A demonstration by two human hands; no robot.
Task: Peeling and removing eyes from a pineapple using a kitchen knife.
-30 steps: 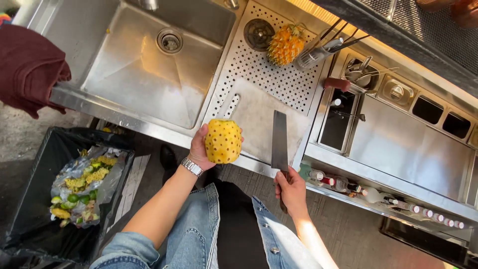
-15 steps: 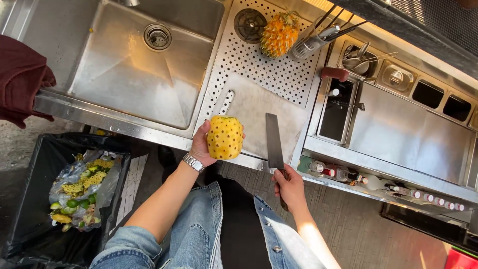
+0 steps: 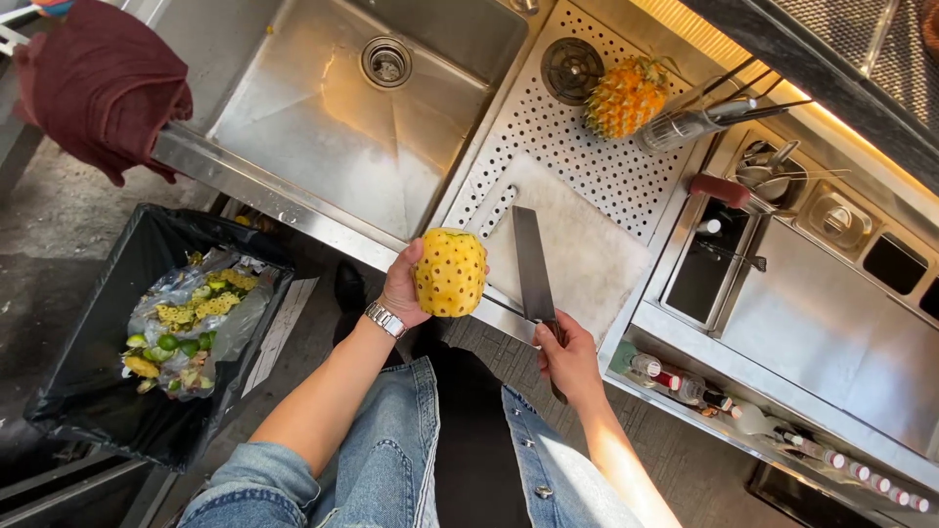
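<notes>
holding: left hand (image 3: 403, 290) is gripping the peeled pineapple (image 3: 450, 272) upright, fingers wrapped round it, at the counter edge beside the cutting board (image 3: 587, 256).
blade: right hand (image 3: 567, 360) is closing round the knife (image 3: 531, 262) handle; the blade is pointing away, just right of the fruit, its long axis running parallel.
below: bin (image 3: 59, 391) is sitting at lower left.

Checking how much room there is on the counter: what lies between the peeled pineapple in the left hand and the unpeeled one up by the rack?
In the head view, only the white cutting board and bare perforated steel lie between the peeled pineapple and the unpeeled pineapple.
</notes>
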